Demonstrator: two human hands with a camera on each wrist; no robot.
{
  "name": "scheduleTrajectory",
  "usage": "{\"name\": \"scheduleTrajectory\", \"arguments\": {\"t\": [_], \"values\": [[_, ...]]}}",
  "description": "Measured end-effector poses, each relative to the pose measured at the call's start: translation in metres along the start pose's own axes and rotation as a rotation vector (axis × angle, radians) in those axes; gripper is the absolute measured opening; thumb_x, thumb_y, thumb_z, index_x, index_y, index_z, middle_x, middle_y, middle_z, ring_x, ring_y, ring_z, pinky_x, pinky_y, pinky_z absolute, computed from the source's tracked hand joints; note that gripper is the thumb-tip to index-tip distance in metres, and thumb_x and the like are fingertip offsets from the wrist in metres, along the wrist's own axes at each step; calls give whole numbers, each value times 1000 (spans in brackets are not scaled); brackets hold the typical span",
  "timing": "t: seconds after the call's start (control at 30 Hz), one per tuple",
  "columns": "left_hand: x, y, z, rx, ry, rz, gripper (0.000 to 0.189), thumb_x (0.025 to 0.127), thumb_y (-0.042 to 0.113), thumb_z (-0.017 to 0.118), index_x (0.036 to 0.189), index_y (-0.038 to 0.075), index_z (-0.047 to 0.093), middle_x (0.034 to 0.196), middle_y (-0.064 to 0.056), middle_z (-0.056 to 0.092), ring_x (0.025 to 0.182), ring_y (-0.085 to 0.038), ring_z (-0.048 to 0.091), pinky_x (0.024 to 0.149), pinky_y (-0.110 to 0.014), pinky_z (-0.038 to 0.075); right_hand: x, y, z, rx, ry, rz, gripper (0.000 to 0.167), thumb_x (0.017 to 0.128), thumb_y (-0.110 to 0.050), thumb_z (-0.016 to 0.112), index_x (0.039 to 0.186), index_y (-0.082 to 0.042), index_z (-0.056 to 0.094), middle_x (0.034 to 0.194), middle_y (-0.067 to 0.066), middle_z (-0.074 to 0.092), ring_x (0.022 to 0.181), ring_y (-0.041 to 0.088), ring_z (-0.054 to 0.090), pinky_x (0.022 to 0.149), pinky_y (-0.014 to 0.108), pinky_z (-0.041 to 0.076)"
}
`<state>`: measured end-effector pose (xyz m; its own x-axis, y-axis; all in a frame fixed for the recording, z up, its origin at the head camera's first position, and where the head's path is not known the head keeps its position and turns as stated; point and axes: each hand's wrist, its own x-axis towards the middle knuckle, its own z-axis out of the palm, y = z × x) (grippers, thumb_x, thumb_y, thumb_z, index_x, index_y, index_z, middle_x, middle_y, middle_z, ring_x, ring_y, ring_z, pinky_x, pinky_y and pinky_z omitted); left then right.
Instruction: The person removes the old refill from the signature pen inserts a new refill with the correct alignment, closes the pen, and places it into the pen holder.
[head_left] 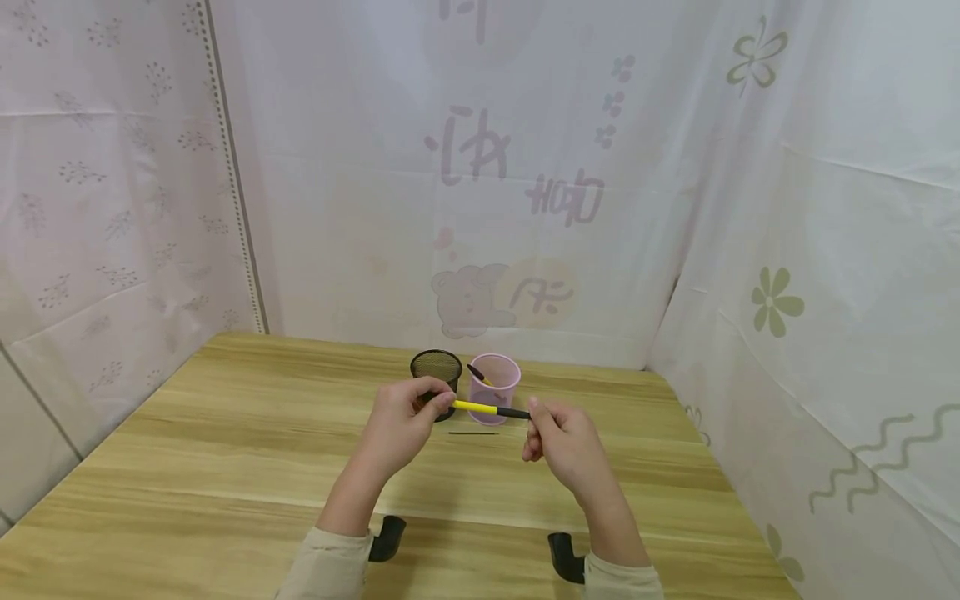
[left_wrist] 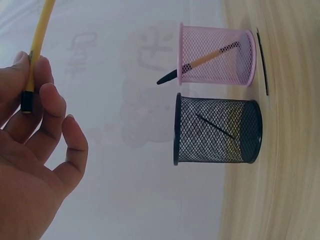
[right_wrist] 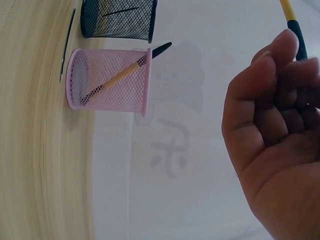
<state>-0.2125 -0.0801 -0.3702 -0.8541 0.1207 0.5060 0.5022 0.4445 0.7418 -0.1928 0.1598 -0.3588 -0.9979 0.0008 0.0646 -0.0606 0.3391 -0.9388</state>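
Note:
Both hands hold a yellow pen with black ends (head_left: 476, 407) level above the table, in front of two mesh cups. My left hand (head_left: 405, 421) pinches the yellow barrel near one black end (left_wrist: 27, 101). At the other end, my right hand (head_left: 562, 437) grips the black part between thumb and fingers. A second yellow and black pen (left_wrist: 202, 60) leans inside the pink mesh cup (head_left: 507, 400). Beside that cup stands a black mesh cup (left_wrist: 217, 150) with a thin dark stick (left_wrist: 215, 126) in it. A slim dark rod, like a pen refill (head_left: 474, 433), lies before the cups.
The cups stand toward the back of a wood-grain table (head_left: 225, 433). Printed white cloth (head_left: 337, 208) hangs behind it and on both sides. Two black curved pieces (head_left: 387, 538) show beside the sleeves, one at each wrist.

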Motion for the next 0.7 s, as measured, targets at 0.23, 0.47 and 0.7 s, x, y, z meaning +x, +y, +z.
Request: {"name": "scheduleTrajectory", "arguments": {"t": [0.23,0.47,0.7], "values": [[0,-1,0,5,22,-9,10,101,15,74,98,7,80,83,-5,76,69,-12,63,63,-23,52,-1,2,-2,67,-5,-80,16,104,-10,70,115,0,73,88,8,72,72,16,69,71,25,61],[-1,-1,1,2,26,-30,11,100,15,75,98,6,80,83,-8,77,69,-12,63,63,-23,52,-2,2,-3,81,-16,-124,11,99,1,71,110,3,74,87,7,70,74,14,68,73,24,61],[0,0,2,3,9,-22,10,100,15,75,95,7,80,79,-7,76,67,-12,63,63,-23,53,-3,4,-2,43,-13,-81,10,104,-6,67,102,3,71,83,9,69,74,16,68,72,24,60]]}}
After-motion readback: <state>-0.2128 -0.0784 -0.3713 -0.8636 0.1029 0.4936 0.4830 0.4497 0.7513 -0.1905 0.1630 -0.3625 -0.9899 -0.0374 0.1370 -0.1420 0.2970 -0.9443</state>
